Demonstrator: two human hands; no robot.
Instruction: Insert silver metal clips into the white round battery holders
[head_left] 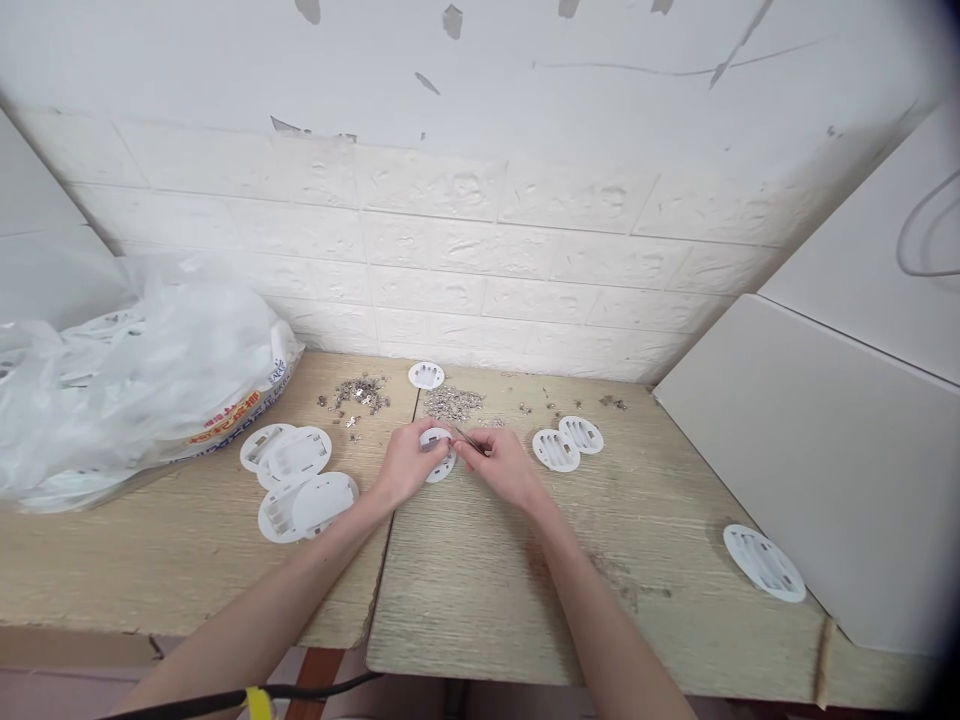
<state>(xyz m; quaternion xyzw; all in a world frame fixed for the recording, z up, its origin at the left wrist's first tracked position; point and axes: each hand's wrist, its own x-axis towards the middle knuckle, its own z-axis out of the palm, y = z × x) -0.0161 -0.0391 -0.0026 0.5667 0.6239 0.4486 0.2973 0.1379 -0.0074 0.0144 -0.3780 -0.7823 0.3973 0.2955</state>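
Note:
Near the middle of the table, my left hand (409, 460) is closed on the edge of a round white plastic disc (437, 470) with slots in it. My right hand (506, 465) pinches a thin dark metal tool that looks like tweezers (471, 441), its fingertips right at the disc's right edge. Any small part between the fingertips is too small to make out. Just beyond my hands lies a pile of small shiny metal pieces (452, 404). Another slotted white disc (426, 375) lies behind that pile, close to the wall.
Several white discs (300, 455) overlap on the left table. More metal pieces (361, 394) lie behind them, beside a large white plastic bag (165, 370). Two discs (556, 451) lie right of my hands, and another disc (764, 563) rests by the white panel (817, 460).

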